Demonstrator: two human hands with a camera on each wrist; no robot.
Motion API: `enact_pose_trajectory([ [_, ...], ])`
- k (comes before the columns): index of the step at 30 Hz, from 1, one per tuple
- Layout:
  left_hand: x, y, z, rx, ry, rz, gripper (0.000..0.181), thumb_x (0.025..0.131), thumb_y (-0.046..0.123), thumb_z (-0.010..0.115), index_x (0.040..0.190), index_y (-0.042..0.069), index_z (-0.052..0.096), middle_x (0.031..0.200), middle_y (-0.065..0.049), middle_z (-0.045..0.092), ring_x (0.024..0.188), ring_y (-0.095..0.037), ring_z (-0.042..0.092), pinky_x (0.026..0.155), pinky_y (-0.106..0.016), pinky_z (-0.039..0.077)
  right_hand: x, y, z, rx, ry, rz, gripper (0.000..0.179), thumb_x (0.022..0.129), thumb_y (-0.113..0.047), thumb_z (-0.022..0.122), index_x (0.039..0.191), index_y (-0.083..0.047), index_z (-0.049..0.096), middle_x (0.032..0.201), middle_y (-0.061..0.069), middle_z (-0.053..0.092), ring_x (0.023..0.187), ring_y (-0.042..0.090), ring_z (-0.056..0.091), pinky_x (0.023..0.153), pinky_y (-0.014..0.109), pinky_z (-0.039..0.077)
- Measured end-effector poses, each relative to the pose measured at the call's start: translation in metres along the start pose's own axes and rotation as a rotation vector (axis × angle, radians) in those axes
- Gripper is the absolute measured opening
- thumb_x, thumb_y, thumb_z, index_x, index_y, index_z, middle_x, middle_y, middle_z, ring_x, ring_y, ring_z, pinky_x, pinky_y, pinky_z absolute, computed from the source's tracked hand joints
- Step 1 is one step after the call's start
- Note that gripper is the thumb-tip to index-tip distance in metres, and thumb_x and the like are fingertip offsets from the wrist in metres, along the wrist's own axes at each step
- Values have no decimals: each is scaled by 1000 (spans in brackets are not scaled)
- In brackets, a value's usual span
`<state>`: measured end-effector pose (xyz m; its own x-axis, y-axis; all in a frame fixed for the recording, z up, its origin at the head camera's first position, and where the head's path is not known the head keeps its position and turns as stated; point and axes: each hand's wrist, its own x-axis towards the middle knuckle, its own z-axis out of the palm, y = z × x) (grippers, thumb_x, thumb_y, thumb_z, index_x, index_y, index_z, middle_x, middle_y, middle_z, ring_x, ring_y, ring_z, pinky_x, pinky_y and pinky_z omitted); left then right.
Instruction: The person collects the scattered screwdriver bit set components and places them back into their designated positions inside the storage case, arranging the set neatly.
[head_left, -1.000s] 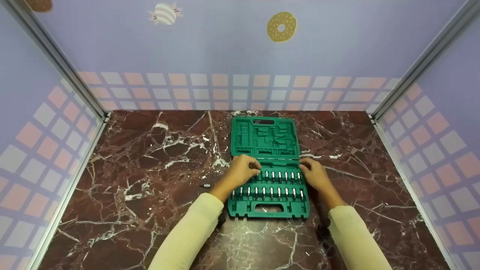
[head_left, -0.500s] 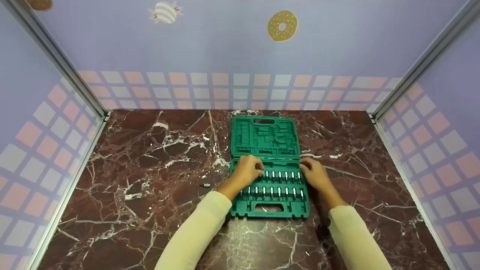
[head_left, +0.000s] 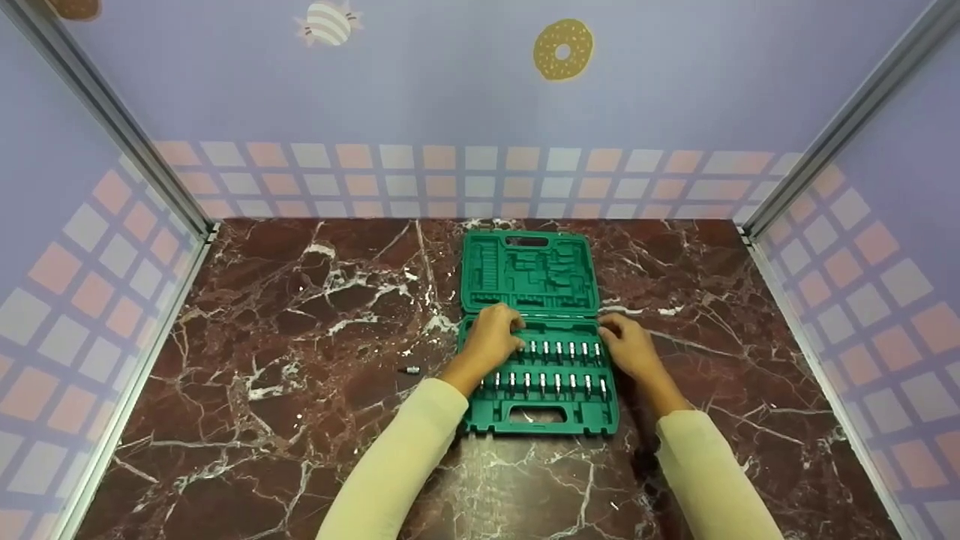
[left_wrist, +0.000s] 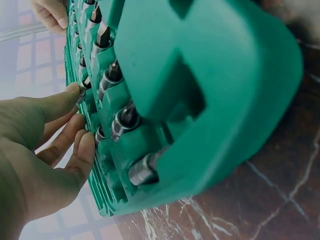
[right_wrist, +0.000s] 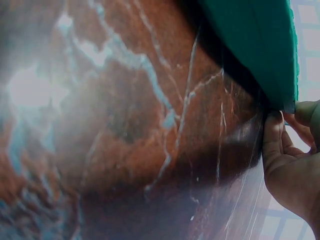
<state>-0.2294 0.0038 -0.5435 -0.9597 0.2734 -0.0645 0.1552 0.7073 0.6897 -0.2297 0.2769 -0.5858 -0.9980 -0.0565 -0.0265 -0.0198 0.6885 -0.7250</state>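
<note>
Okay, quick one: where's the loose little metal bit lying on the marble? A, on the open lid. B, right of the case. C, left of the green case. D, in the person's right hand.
C: the loose bit lies on the marble left of the green case, beside the left forearm.

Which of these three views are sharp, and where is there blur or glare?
Head view: sharp and evenly lit, the open green plastic bit case and both hands crisp. Left wrist view: the case fairly sharp, the left hand soft at close range. Right wrist view: mostly blurred, a hazy white glare patch on the red-brown marble tabletop, the right hand at the edge.
</note>
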Motion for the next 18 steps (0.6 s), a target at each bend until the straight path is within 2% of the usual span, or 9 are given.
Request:
enact_pose_trajectory([
  [9, 10, 6, -4, -36, -39, -111, 26, 80, 8, 89, 104, 5, 79, 113, -11, 74, 102, -28, 69, 84, -42, 60, -1, 0, 0, -6, 16, 3, 25, 104, -9, 58, 123, 4, 67, 121, 27, 69, 114, 43, 63, 99, 57, 49],
  [13, 12, 7, -4, -16, -55, -102, 25, 79, 9, 90, 102, 5, 80, 116, -11, 74, 106, -29, 68, 87, -43, 60, -1, 0, -1, -5, 22, 1, 25, 104, -9, 59, 123, 4, 67, 121, 27, 69, 114, 43, 63, 99, 58, 49],
  [18, 11, 5, -1, 19, -31, -82, 24, 78, 8, 90, 99, 6, 80, 109, -9, 74, 106, -28, 69, 88, -41, 60, -1, 0, -1, -12, 7, -1, 26, 104, -10, 58, 125, 4, 66, 122, 27, 69, 112, 43, 64, 98, 58, 50],
])
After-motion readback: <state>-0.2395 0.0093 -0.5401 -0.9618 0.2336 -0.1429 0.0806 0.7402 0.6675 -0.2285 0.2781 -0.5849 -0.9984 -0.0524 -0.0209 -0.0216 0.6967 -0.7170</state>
